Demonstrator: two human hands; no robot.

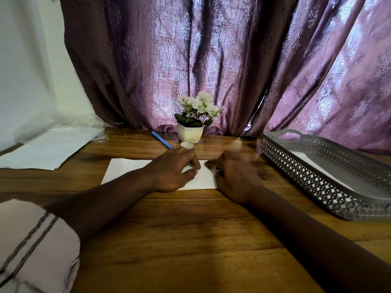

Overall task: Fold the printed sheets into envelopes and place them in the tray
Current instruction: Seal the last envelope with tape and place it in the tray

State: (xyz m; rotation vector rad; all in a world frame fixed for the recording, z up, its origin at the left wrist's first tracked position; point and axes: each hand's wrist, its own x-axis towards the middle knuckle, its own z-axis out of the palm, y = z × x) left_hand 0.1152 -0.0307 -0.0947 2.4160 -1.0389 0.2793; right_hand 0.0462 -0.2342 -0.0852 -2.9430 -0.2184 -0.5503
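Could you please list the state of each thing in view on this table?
Sheet: flat on the table, under both hands.
Left hand: fingers pressing the sheet.
Right hand: resting on the sheet's right edge.
Tray: upright, white paper lying inside.
Pen: lying untouched.
Flower pot: upright.
Paper stack: lying at far left.

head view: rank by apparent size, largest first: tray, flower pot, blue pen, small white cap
1. Tray, by far the largest, though it sits nearer the camera and is cut off at the right edge.
2. Flower pot.
3. Blue pen: longer than the pot is wide but much thinner, and partly hidden.
4. White cap, smallest.
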